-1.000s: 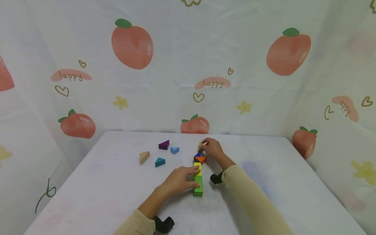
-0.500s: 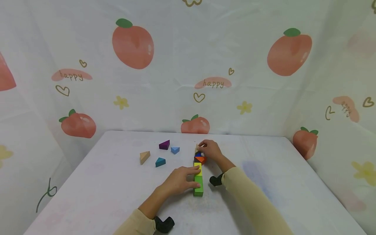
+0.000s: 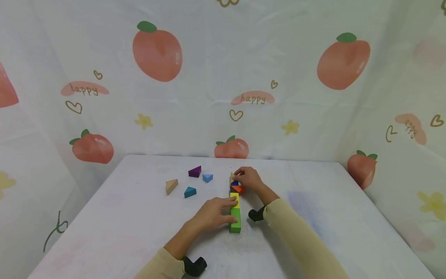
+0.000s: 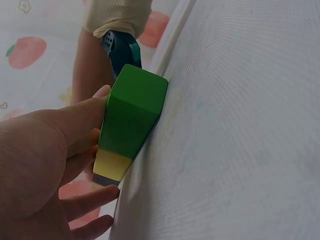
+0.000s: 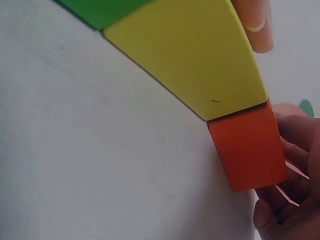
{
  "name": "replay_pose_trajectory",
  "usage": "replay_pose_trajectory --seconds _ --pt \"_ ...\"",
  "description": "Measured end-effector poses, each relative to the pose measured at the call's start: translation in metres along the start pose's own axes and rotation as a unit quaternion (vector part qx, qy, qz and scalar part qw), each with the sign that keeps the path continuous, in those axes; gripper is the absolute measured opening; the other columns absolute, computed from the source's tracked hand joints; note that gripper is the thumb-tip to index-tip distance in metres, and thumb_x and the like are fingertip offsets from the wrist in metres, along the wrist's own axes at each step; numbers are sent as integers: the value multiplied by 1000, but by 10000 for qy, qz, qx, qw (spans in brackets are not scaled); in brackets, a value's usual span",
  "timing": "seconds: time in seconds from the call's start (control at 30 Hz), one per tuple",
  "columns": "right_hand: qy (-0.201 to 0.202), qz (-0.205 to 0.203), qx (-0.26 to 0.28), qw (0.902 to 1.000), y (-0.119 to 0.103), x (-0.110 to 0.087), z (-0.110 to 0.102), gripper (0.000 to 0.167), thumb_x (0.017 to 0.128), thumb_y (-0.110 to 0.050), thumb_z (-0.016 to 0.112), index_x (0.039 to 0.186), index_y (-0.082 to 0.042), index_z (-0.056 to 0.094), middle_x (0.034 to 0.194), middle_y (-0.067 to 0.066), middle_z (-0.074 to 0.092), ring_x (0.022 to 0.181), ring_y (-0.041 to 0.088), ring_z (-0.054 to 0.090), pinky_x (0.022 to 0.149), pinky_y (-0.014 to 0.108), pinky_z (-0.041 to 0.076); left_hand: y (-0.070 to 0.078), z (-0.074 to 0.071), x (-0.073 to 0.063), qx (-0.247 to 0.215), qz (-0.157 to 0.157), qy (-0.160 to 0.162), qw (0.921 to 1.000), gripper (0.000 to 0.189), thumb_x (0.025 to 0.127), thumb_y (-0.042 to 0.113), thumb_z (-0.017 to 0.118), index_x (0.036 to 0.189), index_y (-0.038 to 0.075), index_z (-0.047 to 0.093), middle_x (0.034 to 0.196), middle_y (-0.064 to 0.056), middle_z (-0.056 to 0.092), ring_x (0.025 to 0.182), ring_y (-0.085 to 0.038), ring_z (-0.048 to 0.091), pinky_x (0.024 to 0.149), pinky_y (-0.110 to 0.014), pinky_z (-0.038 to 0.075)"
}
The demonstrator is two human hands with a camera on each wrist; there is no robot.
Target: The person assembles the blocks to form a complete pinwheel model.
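A row of touching blocks runs away from me in the head view. Nearest is a green block [image 3: 235, 227], then a yellow block [image 3: 235, 195], an orange triangular block [image 3: 238, 189] and a dark blue block [image 3: 235, 183]. At the far end my right hand [image 3: 252, 179] pinches a small plain wooden triangular block [image 3: 231, 176] against the blue one; its fingers partly cover it. My left hand [image 3: 210, 215] lies left of the row, spread fingertips resting on the yellow and green blocks. The right wrist view shows the orange block [image 5: 250, 150] meeting the yellow block [image 5: 195, 60].
Left of the row lie loose triangular blocks: a purple one [image 3: 195, 171], a light blue one [image 3: 207, 178], a teal one [image 3: 189, 192] and a plain wooden one [image 3: 171, 186]. A peach-printed curtain [image 3: 209, 77] hangs behind the white table [image 3: 122, 232].
My right hand has moved slightly left and nearer with the wooden triangular block, bringing it in line with the row behind the blue block. The left hand has stayed still.
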State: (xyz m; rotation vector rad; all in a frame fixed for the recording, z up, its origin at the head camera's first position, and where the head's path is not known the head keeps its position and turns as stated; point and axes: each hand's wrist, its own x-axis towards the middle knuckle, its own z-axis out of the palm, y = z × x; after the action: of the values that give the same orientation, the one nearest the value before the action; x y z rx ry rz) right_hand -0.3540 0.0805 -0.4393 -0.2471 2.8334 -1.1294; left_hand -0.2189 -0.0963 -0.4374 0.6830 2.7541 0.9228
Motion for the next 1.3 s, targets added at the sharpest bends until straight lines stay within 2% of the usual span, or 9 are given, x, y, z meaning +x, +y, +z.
replay_pose_trajectory --seconds 0.2,0.83,1.3 --pt "-36 25 22 10000 0 -1 -1 23 90 -26 71 107 -9 71 97 6 64 84 19 58 74 27 55 0 0 1 13 64 -9 10000 59 86 47 70 139 26 57 143 8 50 131 -24 46 103 -49 40" --pt "-167 56 230 9996 -1 -6 -2 22 89 -25 72 103 -9 70 101 7 65 83 20 56 70 27 52 -1 0 1 -55 -28 17 10000 59 85 48 71 138 27 57 140 6 53 130 -24 47 102 -50 41" --pt "-192 115 332 9992 -1 -7 -5 21 90 -26 72 103 -11 71 100 6 64 87 21 55 72 27 52 0 1 2 -42 -56 31 10000 60 84 49 71 138 27 58 140 5 54 130 -25 47 102 -50 41"
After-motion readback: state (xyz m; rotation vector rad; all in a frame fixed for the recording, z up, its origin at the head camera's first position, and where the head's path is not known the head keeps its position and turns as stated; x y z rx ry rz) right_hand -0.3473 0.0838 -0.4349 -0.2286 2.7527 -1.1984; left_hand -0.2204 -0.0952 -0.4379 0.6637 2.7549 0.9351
